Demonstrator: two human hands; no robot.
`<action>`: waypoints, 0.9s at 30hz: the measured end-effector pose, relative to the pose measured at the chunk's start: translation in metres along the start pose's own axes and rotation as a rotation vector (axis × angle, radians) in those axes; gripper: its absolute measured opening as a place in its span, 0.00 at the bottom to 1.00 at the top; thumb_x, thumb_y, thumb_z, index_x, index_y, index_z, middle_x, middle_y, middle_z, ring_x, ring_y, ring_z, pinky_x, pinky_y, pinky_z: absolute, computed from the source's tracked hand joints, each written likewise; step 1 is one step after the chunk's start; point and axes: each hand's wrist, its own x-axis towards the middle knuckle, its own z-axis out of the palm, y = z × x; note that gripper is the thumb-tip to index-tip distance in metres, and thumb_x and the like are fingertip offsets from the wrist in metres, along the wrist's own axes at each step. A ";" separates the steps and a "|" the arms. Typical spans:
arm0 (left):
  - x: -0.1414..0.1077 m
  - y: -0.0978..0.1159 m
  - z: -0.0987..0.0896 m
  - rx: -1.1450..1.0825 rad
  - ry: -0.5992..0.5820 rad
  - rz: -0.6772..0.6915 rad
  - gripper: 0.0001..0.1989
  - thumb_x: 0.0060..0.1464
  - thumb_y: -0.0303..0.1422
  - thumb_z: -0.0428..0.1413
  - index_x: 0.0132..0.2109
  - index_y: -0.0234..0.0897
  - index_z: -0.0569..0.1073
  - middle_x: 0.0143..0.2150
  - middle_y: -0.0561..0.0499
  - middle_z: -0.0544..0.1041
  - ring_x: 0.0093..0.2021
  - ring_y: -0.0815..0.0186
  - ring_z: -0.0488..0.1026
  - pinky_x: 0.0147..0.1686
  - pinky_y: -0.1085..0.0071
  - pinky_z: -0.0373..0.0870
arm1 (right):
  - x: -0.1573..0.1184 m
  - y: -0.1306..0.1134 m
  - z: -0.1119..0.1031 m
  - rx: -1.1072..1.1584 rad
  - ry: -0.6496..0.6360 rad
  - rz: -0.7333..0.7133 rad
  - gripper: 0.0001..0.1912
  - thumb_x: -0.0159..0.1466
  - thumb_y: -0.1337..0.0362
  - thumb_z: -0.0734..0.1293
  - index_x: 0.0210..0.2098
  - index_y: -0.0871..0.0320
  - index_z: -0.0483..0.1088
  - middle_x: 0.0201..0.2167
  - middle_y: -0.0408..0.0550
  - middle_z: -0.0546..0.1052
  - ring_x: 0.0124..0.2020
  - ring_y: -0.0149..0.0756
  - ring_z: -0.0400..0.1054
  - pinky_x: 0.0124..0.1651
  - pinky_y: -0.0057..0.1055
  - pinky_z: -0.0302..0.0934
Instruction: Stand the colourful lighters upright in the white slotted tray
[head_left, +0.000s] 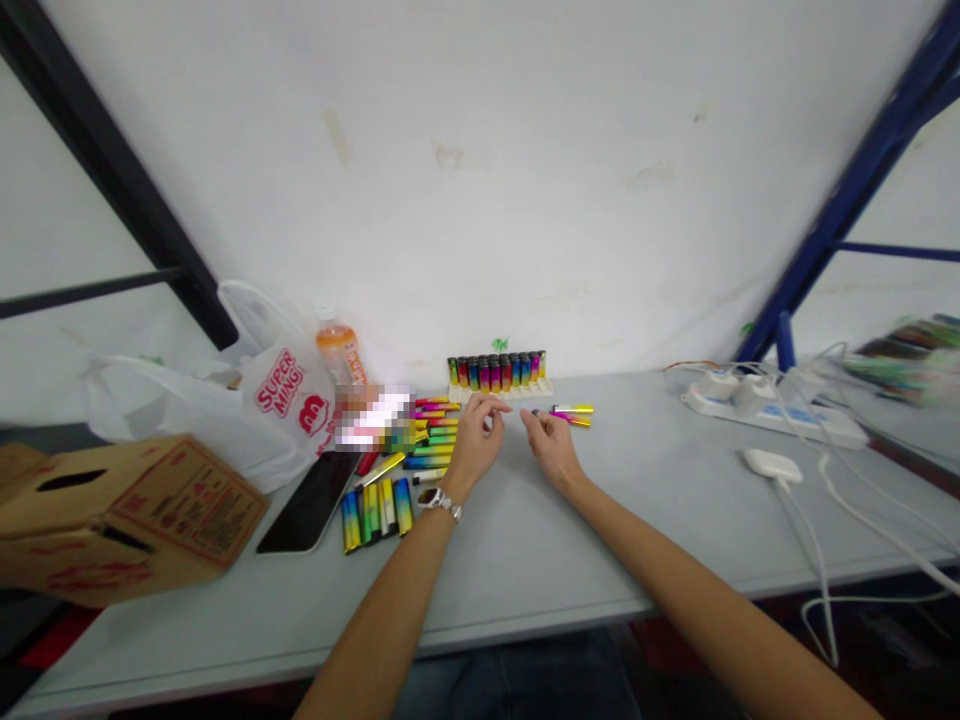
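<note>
My left hand (pixel 480 435), with a silver wristwatch (pixel 441 502) on the wrist, is held in front of the rack with fingers apart and nothing visible in them. To its right, my right hand (pixel 551 447) is curled closed. A dark tip shows between its thumb and finger, seemingly the head of a magenta and yellow lighter (pixel 580 422) that it partly covers. A yellow lighter (pixel 574 408) lies just behind. Several colourful lighters stand upright (pixel 495 374) in a pale rack (pixel 544 388) by the wall. Many more loose lighters (pixel 427 462) lie left of my left hand.
On the left are a cardboard box (pixel 172 510), a white plastic bag (pixel 270 400), an orange drink bottle (pixel 337 345) and a dark phone (pixel 311 505). A power strip (pixel 780 415), a white charger (pixel 772 465) and cables occupy the right. The grey table (pixel 540 580) meets a white wall.
</note>
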 end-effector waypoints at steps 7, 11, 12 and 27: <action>-0.001 0.001 0.000 -0.017 -0.031 -0.011 0.10 0.59 0.24 0.50 0.39 0.37 0.76 0.40 0.48 0.73 0.38 0.68 0.72 0.31 0.75 0.68 | 0.004 0.000 0.002 -0.038 0.044 0.019 0.19 0.61 0.53 0.60 0.18 0.54 0.55 0.16 0.37 0.56 0.20 0.29 0.49 0.25 0.29 0.42; -0.003 0.009 0.002 -0.069 -0.055 -0.048 0.08 0.61 0.30 0.52 0.40 0.37 0.76 0.39 0.48 0.75 0.38 0.67 0.73 0.32 0.74 0.70 | 0.001 -0.005 0.001 -0.046 0.030 0.000 0.20 0.62 0.52 0.61 0.19 0.55 0.57 0.16 0.37 0.57 0.21 0.30 0.52 0.26 0.29 0.45; -0.004 0.011 0.003 -0.105 -0.065 -0.068 0.08 0.62 0.32 0.52 0.41 0.37 0.76 0.39 0.48 0.76 0.38 0.67 0.73 0.33 0.74 0.71 | 0.000 -0.006 0.001 -0.024 0.009 0.003 0.21 0.62 0.49 0.61 0.19 0.55 0.58 0.16 0.38 0.58 0.21 0.30 0.52 0.26 0.29 0.46; 0.010 0.004 0.010 -0.309 -0.202 -0.174 0.11 0.56 0.37 0.60 0.43 0.35 0.77 0.36 0.47 0.79 0.36 0.65 0.77 0.37 0.69 0.76 | 0.007 0.000 -0.002 0.106 -0.075 0.076 0.27 0.66 0.38 0.51 0.36 0.54 0.63 0.30 0.45 0.70 0.33 0.38 0.65 0.30 0.31 0.60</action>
